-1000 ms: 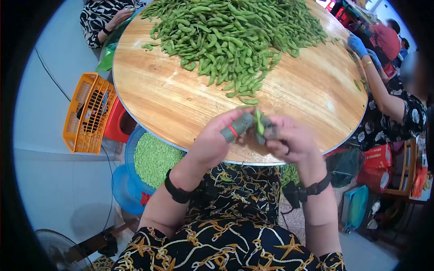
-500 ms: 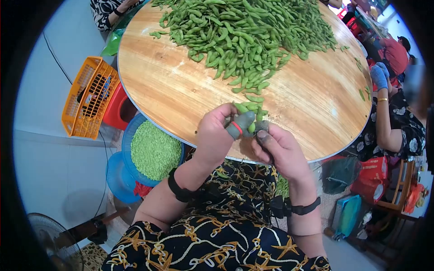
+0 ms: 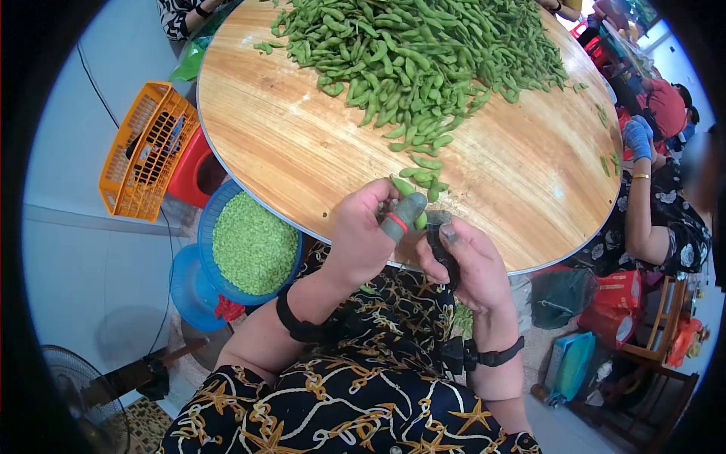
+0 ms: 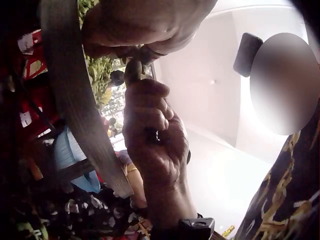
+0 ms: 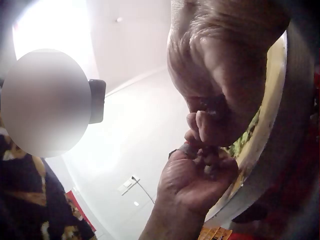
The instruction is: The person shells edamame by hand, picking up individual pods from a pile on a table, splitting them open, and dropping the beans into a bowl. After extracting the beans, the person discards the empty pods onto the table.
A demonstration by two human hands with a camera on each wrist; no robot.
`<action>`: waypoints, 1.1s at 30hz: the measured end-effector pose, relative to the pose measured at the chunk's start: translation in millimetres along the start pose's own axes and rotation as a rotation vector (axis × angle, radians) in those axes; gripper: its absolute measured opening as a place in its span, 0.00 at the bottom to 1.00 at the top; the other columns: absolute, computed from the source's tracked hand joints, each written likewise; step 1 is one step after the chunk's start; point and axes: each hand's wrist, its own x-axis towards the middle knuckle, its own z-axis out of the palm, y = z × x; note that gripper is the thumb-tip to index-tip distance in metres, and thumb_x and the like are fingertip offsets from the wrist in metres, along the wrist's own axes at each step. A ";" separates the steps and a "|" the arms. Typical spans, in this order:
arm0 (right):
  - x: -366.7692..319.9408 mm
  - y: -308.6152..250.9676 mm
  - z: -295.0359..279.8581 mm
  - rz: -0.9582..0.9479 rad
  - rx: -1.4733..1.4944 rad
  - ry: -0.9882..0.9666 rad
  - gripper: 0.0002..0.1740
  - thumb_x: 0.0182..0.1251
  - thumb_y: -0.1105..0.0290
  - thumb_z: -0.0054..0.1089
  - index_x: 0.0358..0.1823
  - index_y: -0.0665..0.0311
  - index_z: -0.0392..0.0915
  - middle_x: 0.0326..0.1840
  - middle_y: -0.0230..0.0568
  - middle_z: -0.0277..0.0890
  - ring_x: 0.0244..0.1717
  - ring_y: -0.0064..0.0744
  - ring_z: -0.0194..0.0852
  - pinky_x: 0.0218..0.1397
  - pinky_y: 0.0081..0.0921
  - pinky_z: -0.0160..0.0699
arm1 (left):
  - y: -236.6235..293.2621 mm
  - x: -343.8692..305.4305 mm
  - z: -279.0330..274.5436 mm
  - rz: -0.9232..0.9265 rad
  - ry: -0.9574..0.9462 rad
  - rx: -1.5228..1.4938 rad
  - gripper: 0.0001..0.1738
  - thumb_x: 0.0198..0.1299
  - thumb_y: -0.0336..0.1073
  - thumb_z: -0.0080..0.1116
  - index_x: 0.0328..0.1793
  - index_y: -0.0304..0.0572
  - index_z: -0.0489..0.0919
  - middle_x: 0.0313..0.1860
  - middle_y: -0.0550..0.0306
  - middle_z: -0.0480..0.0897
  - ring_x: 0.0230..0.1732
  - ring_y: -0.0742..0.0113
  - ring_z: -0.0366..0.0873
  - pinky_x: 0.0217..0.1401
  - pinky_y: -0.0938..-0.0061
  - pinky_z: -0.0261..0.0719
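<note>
In the head view, my left hand [image 3: 363, 238] grips a green soybean pod [image 3: 403, 186] over the near table edge, one end showing beyond the fingers. Its thumb wears a grey-green cover [image 3: 407, 212] with a red band. Close beside it, my right hand [image 3: 478, 261] has curled fingers, the thumb laid on the dark-wrapped index finger [image 3: 441, 246]. Nothing shows between that thumb and finger. Both wrist views catch the two hands meeting, left hand [image 5: 200, 175] and right hand [image 4: 155, 135], with the pod mostly hidden. A few loose pods [image 3: 427, 180] lie just past the fingertips.
A large pile of pods [image 3: 423, 60] covers the far part of the round wooden table [image 3: 287, 151]. At lower left, a blue basket [image 3: 206, 234] holds shelled beans, near an orange crate [image 3: 113, 178] and a fan [image 3: 79, 393]. Another person's gloved hand [image 3: 637, 140] is at right.
A second ago the hands were farther forward, with a pod held up and the right hand blurred. Since then several pods have appeared near the fingertips, and the right hand has drawn slightly back.
</note>
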 end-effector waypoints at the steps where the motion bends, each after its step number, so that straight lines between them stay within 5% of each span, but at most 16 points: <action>1: 0.0 0.9 -1.1 0.001 -0.001 0.000 0.14 0.73 0.66 0.38 0.34 0.67 0.70 0.24 0.29 0.66 0.21 0.14 0.57 0.24 0.13 0.58 | -1.7 0.3 0.1 0.018 0.012 0.026 0.06 0.61 0.32 0.54 0.36 0.37 0.74 0.28 0.62 0.79 0.31 0.79 0.74 0.35 0.83 0.72; 6: 2.7 9.2 -6.4 -0.078 -0.203 0.038 0.13 0.73 0.68 0.39 0.33 0.65 0.71 0.22 0.28 0.66 0.19 0.14 0.56 0.23 0.13 0.56 | -8.1 0.3 1.3 0.068 0.062 0.174 0.06 0.59 0.31 0.57 0.37 0.35 0.76 0.26 0.67 0.76 0.27 0.84 0.69 0.29 0.85 0.68; 9: 0.7 7.7 0.9 -0.073 -0.274 0.107 0.12 0.73 0.68 0.40 0.35 0.65 0.71 0.21 0.27 0.65 0.18 0.13 0.53 0.21 0.12 0.54 | -4.9 -1.1 2.8 0.129 -0.007 0.035 0.06 0.58 0.30 0.58 0.38 0.35 0.76 0.27 0.66 0.76 0.28 0.84 0.70 0.29 0.86 0.69; 10: -0.8 6.4 1.6 -0.070 -0.275 0.107 0.12 0.73 0.68 0.40 0.35 0.65 0.71 0.21 0.27 0.65 0.18 0.13 0.53 0.21 0.12 0.54 | 4.2 -1.9 0.9 0.020 -0.153 -0.163 0.07 0.60 0.33 0.57 0.36 0.37 0.75 0.29 0.66 0.76 0.30 0.82 0.71 0.32 0.84 0.70; 12: -3.8 4.6 1.4 0.082 0.181 0.013 0.10 0.72 0.68 0.41 0.37 0.65 0.72 0.20 0.27 0.65 0.17 0.12 0.52 0.19 0.12 0.52 | 3.1 -0.9 -5.4 -0.092 -0.293 -0.363 0.08 0.61 0.36 0.56 0.34 0.38 0.74 0.30 0.65 0.76 0.31 0.80 0.72 0.35 0.83 0.71; 16: -4.0 7.5 -4.3 0.136 0.316 -0.085 0.09 0.71 0.69 0.43 0.40 0.66 0.72 0.21 0.27 0.66 0.17 0.12 0.52 0.19 0.12 0.52 | -8.1 3.4 -9.3 -0.027 -0.368 -0.276 0.09 0.59 0.37 0.58 0.36 0.40 0.73 0.31 0.65 0.75 0.31 0.80 0.71 0.35 0.82 0.71; 18: -0.8 12.6 -2.1 -0.054 -0.067 0.103 0.07 0.70 0.71 0.46 0.38 0.66 0.72 0.21 0.27 0.67 0.16 0.11 0.54 0.18 0.12 0.53 | 1.3 2.5 -5.0 -0.033 -0.314 -0.205 0.09 0.58 0.36 0.60 0.36 0.40 0.73 0.31 0.65 0.75 0.31 0.79 0.70 0.35 0.82 0.70; 20: 1.7 18.1 1.7 -0.164 -0.321 0.219 0.07 0.69 0.71 0.47 0.37 0.67 0.72 0.20 0.27 0.67 0.17 0.11 0.54 0.18 0.12 0.53 | 9.3 -0.8 -2.2 0.096 -0.140 0.280 0.10 0.55 0.33 0.62 0.38 0.39 0.74 0.31 0.64 0.75 0.32 0.79 0.71 0.35 0.83 0.71; 23: 3.3 15.8 -0.3 -0.311 -0.675 0.374 0.05 0.67 0.74 0.50 0.34 0.67 0.73 0.18 0.25 0.67 0.19 0.08 0.57 0.19 0.10 0.53 | 4.8 2.4 -5.1 0.080 -0.129 0.239 0.13 0.54 0.29 0.61 0.44 0.34 0.74 0.29 0.60 0.77 0.31 0.79 0.74 0.33 0.81 0.74; 25: 0.9 9.6 -1.2 -0.087 -0.366 0.299 0.05 0.67 0.73 0.50 0.36 0.66 0.74 0.18 0.26 0.67 0.17 0.09 0.55 0.19 0.11 0.53 | -0.9 7.2 -12.0 0.054 -0.212 0.145 0.15 0.55 0.30 0.61 0.47 0.34 0.74 0.29 0.61 0.76 0.30 0.78 0.74 0.33 0.81 0.73; 33: -2.3 4.6 -4.0 0.060 0.198 0.143 0.09 0.67 0.71 0.48 0.42 0.69 0.72 0.19 0.30 0.68 0.11 0.12 0.50 0.13 0.10 0.48 | -7.1 15.9 -25.8 -0.244 -0.541 -0.563 0.20 0.57 0.28 0.58 0.56 0.32 0.71 0.34 0.60 0.77 0.32 0.75 0.76 0.35 0.83 0.72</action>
